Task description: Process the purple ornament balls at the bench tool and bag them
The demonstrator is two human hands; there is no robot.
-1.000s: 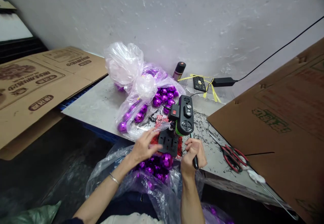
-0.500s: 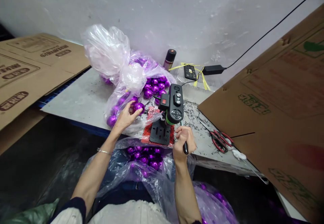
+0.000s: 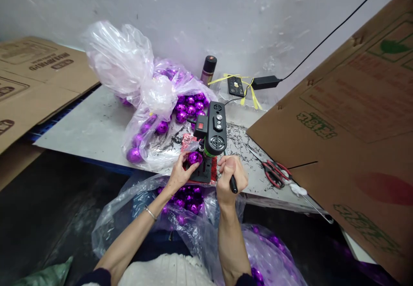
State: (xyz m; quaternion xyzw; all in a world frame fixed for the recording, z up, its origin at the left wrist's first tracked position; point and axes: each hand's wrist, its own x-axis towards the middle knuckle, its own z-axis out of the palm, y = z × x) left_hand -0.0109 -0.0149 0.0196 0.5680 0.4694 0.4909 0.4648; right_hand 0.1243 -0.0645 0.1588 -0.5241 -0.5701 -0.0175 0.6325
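A: Left hand (image 3: pixel 179 173)?
B: One, bare, with a silvery bracelet (image 3: pixel 150 213) at the wrist. Fingers and thumb are clamped on a shiny purple ball (image 3: pixel 195 158).
A: Position of that ball?
B: Over the black slotted plate (image 3: pixel 204 173), beside the black machine (image 3: pixel 217 127). Whether it touches the plate, I cannot tell.
A: Right hand (image 3: pixel 232 177)?
B: One, bare, fingers curled closed around the black handle (image 3: pixel 233 184) of a lever, just right of the plate.
A: Under the plate?
B: Red mat (image 3: pixel 214 169), one, partly covered, on the grey table (image 3: pixel 87 124).
A: Further purple balls?
B: Several, loose behind the machine's left side (image 3: pixel 190 107); more in a clear bag (image 3: pixel 119 57) on the tabletop; a heap (image 3: pixel 189 197) in an open clear bag (image 3: pixel 106 230) below the table's near edge.
A: Remaining stock?
B: Dark spray can (image 3: pixel 209 68), upright near the wall. Red-and-black scissors (image 3: pixel 275 173), right of the right hand, near a large cardboard box (image 3: pixel 335 126). Black scraps (image 3: pixel 240 141), scattered right of the machine.
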